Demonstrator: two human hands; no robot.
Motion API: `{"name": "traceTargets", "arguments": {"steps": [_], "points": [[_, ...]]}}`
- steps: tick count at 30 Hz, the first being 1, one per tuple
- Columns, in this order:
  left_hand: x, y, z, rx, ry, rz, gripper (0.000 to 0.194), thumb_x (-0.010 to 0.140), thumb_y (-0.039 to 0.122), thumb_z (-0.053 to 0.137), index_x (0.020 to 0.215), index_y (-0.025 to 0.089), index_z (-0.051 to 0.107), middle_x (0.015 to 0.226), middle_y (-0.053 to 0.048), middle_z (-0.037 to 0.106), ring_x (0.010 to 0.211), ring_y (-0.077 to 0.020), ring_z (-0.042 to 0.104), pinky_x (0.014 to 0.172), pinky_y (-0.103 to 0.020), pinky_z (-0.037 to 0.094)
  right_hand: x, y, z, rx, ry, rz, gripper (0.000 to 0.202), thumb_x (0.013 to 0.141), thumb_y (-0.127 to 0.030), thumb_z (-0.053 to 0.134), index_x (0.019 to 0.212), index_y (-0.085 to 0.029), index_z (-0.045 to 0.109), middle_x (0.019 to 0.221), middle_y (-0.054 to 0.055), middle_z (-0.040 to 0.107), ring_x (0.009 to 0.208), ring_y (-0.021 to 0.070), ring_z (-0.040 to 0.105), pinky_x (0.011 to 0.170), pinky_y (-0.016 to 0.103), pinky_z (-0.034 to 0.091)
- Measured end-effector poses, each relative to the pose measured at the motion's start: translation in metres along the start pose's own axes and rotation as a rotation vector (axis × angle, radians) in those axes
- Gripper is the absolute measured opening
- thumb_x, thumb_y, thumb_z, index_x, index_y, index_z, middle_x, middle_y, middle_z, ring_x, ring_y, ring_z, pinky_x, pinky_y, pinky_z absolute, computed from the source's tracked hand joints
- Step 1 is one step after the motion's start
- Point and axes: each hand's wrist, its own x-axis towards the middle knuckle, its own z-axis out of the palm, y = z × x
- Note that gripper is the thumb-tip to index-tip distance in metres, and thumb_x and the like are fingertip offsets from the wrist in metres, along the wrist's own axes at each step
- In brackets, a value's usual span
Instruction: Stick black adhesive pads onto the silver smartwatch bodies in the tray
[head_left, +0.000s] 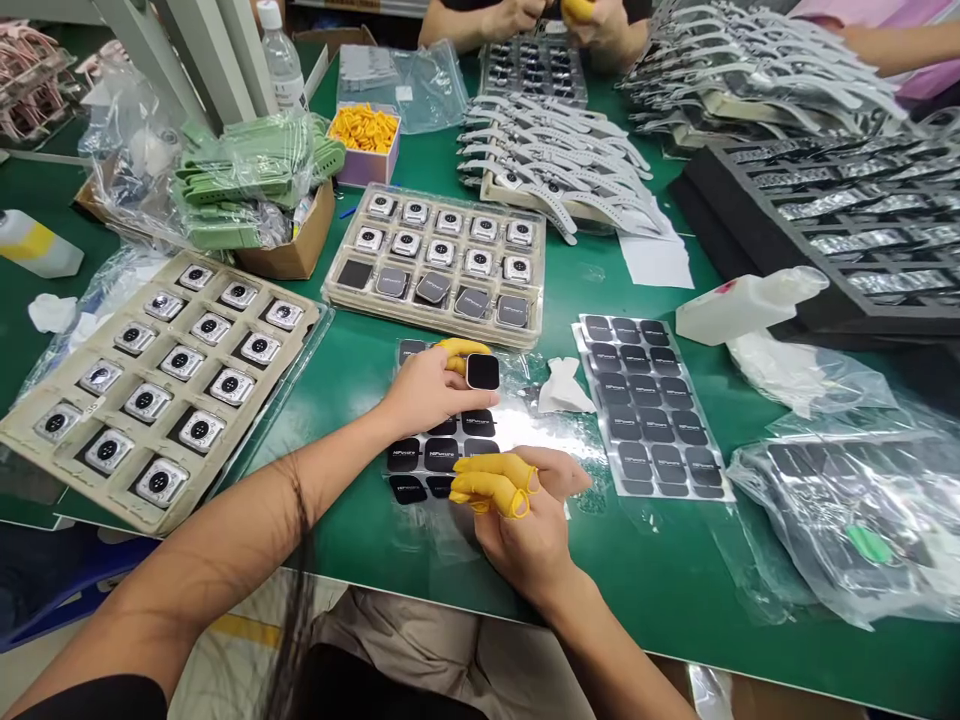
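On my feed, the glossy green tabletop (645, 590) spans the view. To the left lies a beige plastic tray (174, 328) of silver watch bodies, sensor backs up; beyond my hands sits a second, clear-and-beige tray (437, 318), dark squares along its near row. A clear sheet of black rounded-square films (441, 455) lies under and between my hands. My right hand (529, 525), in yellow finger cots, has its fingers partly curled above the sheet's near edge (I cannot tell whether they grip anything). My left hand (439, 385) pinches the small black-faced, silver-edged square watch body (483, 372) between fingers and thumb, just above that sheet.
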Motion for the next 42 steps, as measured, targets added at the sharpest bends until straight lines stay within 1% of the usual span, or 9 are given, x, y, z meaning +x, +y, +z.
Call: {"name": "traceTargets", "arguments": {"steps": [4, 6, 9, 11, 22, 27, 31, 37, 42], "points": [[0.0, 0.0, 0.0, -0.007, -0.004, 0.009, 0.056, 0.069, 0.03, 0.083, 0.119, 0.017, 0.061, 0.072, 0.001, 0.067, 0.063, -0.0119, 0.061, 0.058, -0.024, 0.043, 0.0, -0.001, -0.006, -0.013, -0.027, 0.004, 0.033, 0.087, -0.003, 0.054, 0.103, -0.031, 0.062, 0.102, 0.0, 0.073, 0.103, 0.0232, 0.058, 0.092, 0.045, 0.042], [0.0, 0.0, 0.0, -0.005, -0.003, 0.007, 0.055, 0.069, 0.03, 0.083, 0.119, 0.017, 0.061, 0.074, 0.0, 0.068, 0.066, -0.0131, 0.063, 0.061, -0.025, 0.045, -0.001, -0.002, -0.011, 0.002, -0.113, 0.036, 0.029, 0.091, -0.014, 0.059, 0.116, -0.03, 0.059, 0.107, 0.002, 0.072, 0.114, 0.0267, 0.056, 0.096, 0.049, 0.039], [0.0, 0.0, 0.0, 0.03, 0.007, -0.005, 0.055, 0.07, 0.032, 0.083, 0.118, 0.018, 0.062, 0.07, 0.0, 0.068, 0.067, -0.0153, 0.065, 0.063, -0.027, 0.046, -0.007, -0.008, -0.017, 0.001, -0.238, 0.096, 0.048, 0.092, -0.037, 0.065, 0.136, -0.026, 0.049, 0.124, 0.01, 0.068, 0.128, 0.0329, 0.051, 0.103, 0.055, 0.032], [0.0, 0.001, 0.0, 0.058, 0.008, -0.013, 0.055, 0.07, 0.035, 0.083, 0.118, 0.018, 0.062, 0.067, 0.001, 0.068, 0.066, -0.016, 0.064, 0.062, -0.028, 0.046, -0.012, -0.014, -0.019, -0.016, -0.222, 0.151, 0.052, 0.093, -0.041, 0.063, 0.139, -0.025, 0.047, 0.127, 0.012, 0.067, 0.129, 0.0341, 0.051, 0.103, 0.056, 0.03], [-0.001, 0.004, -0.001, 0.11, -0.001, -0.013, 0.056, 0.07, 0.038, 0.083, 0.118, 0.018, 0.062, 0.062, 0.003, 0.064, 0.062, -0.0153, 0.06, 0.061, -0.029, 0.043, -0.008, -0.029, 0.003, -0.046, 0.005, 0.419, 0.028, 0.09, -0.025, 0.066, 0.118, -0.027, 0.061, 0.091, 0.005, 0.075, 0.095, 0.0284, 0.059, 0.087, 0.048, 0.038], [-0.001, 0.004, -0.001, 0.112, -0.003, -0.004, 0.055, 0.07, 0.037, 0.082, 0.118, 0.019, 0.061, 0.063, 0.003, 0.064, 0.062, -0.0149, 0.06, 0.06, -0.028, 0.042, -0.01, -0.025, -0.004, -0.011, -0.135, 0.347, 0.046, 0.088, -0.043, 0.069, 0.129, -0.026, 0.057, 0.117, 0.01, 0.069, 0.118, 0.0334, 0.054, 0.095, 0.052, 0.037], [-0.001, 0.003, -0.001, 0.101, -0.002, -0.005, 0.055, 0.07, 0.036, 0.082, 0.118, 0.019, 0.062, 0.065, 0.002, 0.066, 0.065, -0.0158, 0.062, 0.06, -0.028, 0.043, -0.017, -0.022, -0.005, -0.029, -0.076, 0.351, 0.047, 0.086, -0.048, 0.07, 0.127, -0.028, 0.058, 0.113, 0.009, 0.071, 0.118, 0.034, 0.054, 0.096, 0.052, 0.036], [0.0, 0.001, -0.001, 0.064, -0.008, 0.004, 0.056, 0.069, 0.033, 0.083, 0.118, 0.02, 0.06, 0.07, 0.002, 0.065, 0.066, -0.0141, 0.063, 0.061, -0.026, 0.045, -0.002, -0.021, 0.004, -0.047, 0.005, 0.394, 0.033, 0.086, -0.032, 0.074, 0.117, -0.027, 0.064, 0.093, 0.004, 0.075, 0.094, 0.0282, 0.057, 0.086, 0.047, 0.037], [0.001, 0.0, -0.001, 0.058, -0.013, 0.008, 0.055, 0.069, 0.033, 0.083, 0.117, 0.02, 0.06, 0.073, 0.001, 0.066, 0.066, -0.0133, 0.062, 0.061, -0.025, 0.046, 0.004, -0.017, 0.002, -0.032, 0.083, 0.296, 0.024, 0.088, -0.015, 0.065, 0.108, -0.029, 0.067, 0.086, 0.001, 0.075, 0.091, 0.0256, 0.059, 0.081, 0.044, 0.037]]}}
